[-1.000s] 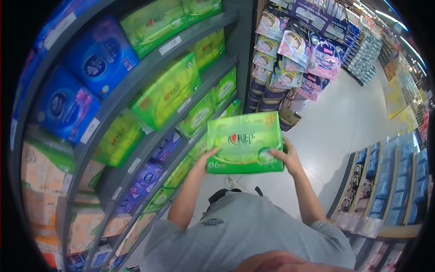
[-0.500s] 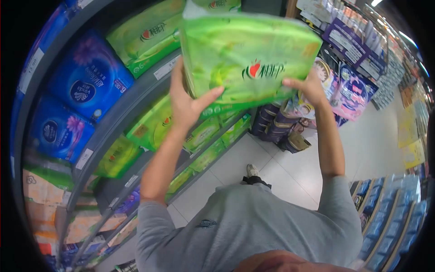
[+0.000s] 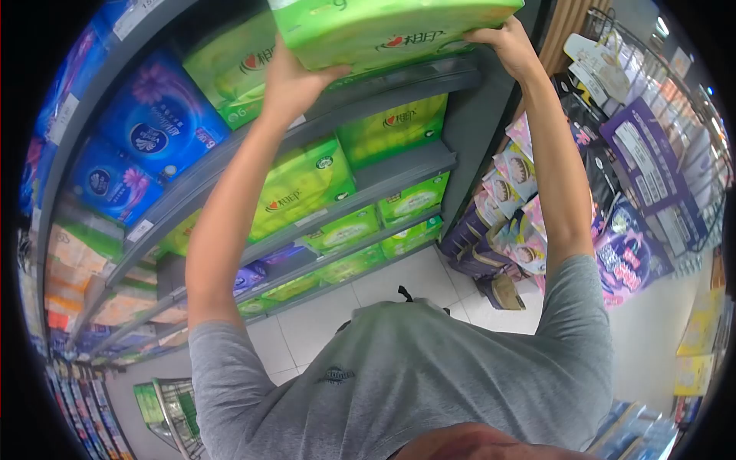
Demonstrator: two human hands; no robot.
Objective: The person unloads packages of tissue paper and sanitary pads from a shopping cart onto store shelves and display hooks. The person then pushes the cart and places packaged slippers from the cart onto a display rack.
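Both hands hold a large green tissue pack [image 3: 399, 38] with a red heart logo, raised at the top of the view by an upper shelf. My left hand [image 3: 299, 84] grips its left end, with the thumb along the lower front. At the right end, my right hand [image 3: 507, 47] holds it with the thumb on the front. Behind and left of the held pack, another green tissue pack [image 3: 226, 65] stands on the shelf, beside a blue tissue pack [image 3: 161, 115]. The far side of the held pack and most fingertips are hidden.
Lower shelves [image 3: 399, 172] carry several green tissue packs [image 3: 299, 192]. To the right hang bagged goods [image 3: 521, 176] and a purple sign [image 3: 644, 153]. A green shopping cart [image 3: 172, 414] stands at lower left on the tiled floor [image 3: 287, 337].
The green tissue pack has gone up and toward the shelf in both hands, and my arms are stretched further out. My view has turned more to face the shelves.
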